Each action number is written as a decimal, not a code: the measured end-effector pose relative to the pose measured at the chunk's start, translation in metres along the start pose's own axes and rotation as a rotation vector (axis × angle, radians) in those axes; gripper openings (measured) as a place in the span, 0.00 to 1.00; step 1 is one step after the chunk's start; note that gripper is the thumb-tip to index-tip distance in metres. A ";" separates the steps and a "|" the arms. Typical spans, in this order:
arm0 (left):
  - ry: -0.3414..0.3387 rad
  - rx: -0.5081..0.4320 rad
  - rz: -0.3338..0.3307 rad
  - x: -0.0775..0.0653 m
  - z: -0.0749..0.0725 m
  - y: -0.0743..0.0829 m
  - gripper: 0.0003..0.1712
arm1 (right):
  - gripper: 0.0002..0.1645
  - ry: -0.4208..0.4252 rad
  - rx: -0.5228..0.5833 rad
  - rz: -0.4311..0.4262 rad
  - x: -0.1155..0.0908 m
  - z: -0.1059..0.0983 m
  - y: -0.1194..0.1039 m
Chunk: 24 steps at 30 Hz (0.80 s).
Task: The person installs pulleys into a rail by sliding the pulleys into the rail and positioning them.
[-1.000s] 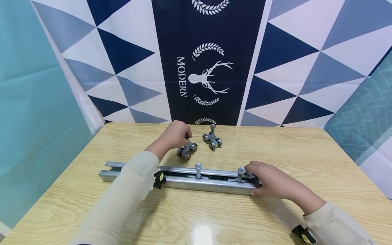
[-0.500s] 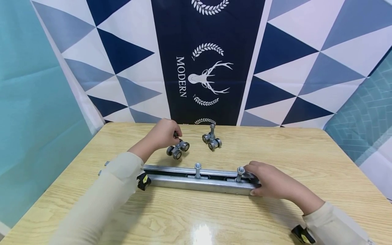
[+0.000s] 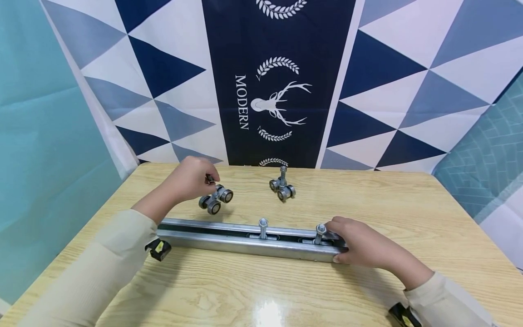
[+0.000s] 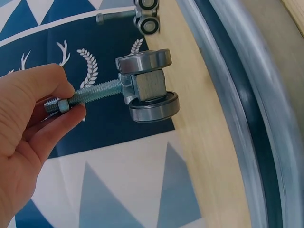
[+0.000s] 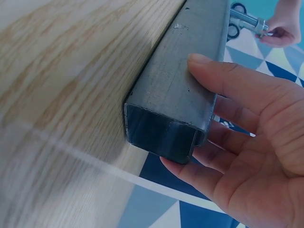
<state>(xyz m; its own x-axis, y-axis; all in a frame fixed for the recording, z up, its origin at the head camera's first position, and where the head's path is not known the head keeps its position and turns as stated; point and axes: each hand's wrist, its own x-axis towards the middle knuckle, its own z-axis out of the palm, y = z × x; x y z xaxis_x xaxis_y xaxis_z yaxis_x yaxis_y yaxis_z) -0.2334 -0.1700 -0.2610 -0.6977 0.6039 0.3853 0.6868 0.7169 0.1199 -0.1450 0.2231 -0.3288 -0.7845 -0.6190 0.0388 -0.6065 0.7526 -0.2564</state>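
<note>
My left hand pinches the threaded bolt of a metal roller trolley between thumb and fingers. The trolley's bearing wheels hang below the hand, behind the left part of a silver steel channel rail, apart from it. A hex nut sits on the bolt near the fingertips. My right hand grips the rail's right end, thumb on the near wall and fingers round the far side. From the rail's slot rise two upright bolts, one close to the right hand. The left sleeve hides the rail's left end.
Another roller trolley stands on the wooden table behind the rail, its bolt pointing up. A patterned cloth hangs along the table's back edge. Teal cloth hangs at the left.
My left hand has moved left with the roller trolley, from behind the rail's middle towards its left end. The right hand and the rail have stayed in place.
</note>
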 end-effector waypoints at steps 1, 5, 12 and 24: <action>0.005 0.001 -0.001 -0.003 -0.003 -0.001 0.07 | 0.37 0.000 -0.001 0.000 0.000 0.000 0.000; -0.001 0.000 -0.032 -0.013 -0.014 -0.005 0.08 | 0.37 0.001 -0.001 -0.003 0.000 -0.001 0.000; -0.035 0.024 -0.105 -0.030 -0.027 -0.014 0.07 | 0.37 0.004 -0.007 -0.003 -0.001 -0.001 0.000; 0.002 0.027 -0.136 -0.059 -0.043 -0.030 0.07 | 0.37 -0.003 -0.001 0.006 -0.001 0.000 0.000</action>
<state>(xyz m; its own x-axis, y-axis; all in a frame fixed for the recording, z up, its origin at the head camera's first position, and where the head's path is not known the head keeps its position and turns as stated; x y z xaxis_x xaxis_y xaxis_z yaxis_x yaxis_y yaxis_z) -0.2040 -0.2422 -0.2478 -0.7839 0.4996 0.3686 0.5799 0.8014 0.1469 -0.1444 0.2234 -0.3284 -0.7874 -0.6154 0.0346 -0.6023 0.7562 -0.2557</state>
